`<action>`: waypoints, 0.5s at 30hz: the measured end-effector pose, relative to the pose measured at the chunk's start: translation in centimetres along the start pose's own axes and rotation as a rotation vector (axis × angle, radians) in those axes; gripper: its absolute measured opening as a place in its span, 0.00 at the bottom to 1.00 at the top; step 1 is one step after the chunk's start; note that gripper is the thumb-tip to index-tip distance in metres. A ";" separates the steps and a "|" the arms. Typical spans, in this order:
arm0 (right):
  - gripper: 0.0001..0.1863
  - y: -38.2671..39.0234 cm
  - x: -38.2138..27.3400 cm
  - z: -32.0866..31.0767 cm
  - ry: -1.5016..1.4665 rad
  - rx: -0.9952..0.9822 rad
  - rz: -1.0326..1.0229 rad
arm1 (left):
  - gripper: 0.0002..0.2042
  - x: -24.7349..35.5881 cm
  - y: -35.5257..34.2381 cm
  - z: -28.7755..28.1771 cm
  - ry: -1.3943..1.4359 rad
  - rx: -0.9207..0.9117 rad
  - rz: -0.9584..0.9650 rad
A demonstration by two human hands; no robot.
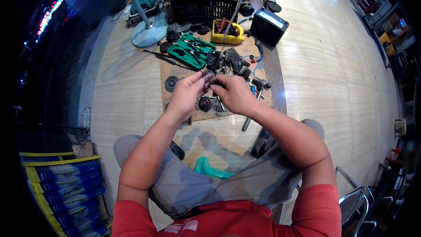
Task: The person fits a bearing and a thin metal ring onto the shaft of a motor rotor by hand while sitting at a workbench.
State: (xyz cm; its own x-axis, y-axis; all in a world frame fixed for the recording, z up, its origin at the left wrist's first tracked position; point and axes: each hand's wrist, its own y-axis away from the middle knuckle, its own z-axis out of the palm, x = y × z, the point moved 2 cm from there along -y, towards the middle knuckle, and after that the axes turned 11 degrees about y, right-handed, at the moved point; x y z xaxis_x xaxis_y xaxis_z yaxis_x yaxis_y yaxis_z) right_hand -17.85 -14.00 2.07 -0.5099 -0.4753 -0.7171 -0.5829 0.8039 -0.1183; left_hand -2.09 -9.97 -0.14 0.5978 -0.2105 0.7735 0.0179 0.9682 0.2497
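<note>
My left hand and my right hand meet over a cardboard sheet, both closed around a small dark piece too hidden by my fingers to name. Just beyond them lie dark mechanical parts and an open green tool case. A dark round disc lies left of my left hand, and a dark toothed part lies below my hands. A hammer and a long metal tool lie to the right of my right hand.
Behind are a yellow cut container, black crates, a black battery-like box and a fan stand. A teal stool is between my legs. Yellow-and-blue stacked goods stand left, a metal chair right.
</note>
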 end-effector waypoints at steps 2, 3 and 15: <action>0.11 0.2 -0.3 0.5 -0.105 -0.046 0.080 | 0.17 0.6 0.3 0.6 0.069 0.022 0.040; 0.11 0.3 -0.3 0.8 -0.158 -0.070 0.123 | 0.17 0.8 0.4 0.9 0.105 0.033 0.058; 0.12 -0.2 0.1 1.6 -0.068 -0.086 0.031 | 0.14 1.7 0.2 -0.5 0.302 0.002 0.168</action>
State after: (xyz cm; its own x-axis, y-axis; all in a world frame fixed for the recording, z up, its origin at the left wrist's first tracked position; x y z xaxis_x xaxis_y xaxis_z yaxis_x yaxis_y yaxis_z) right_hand -16.80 -13.60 0.95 -0.4865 -0.4228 -0.7646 -0.6209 0.7829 -0.0379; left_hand -0.68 -10.05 0.90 0.8025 0.0019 0.5966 -0.1024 0.9856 0.1346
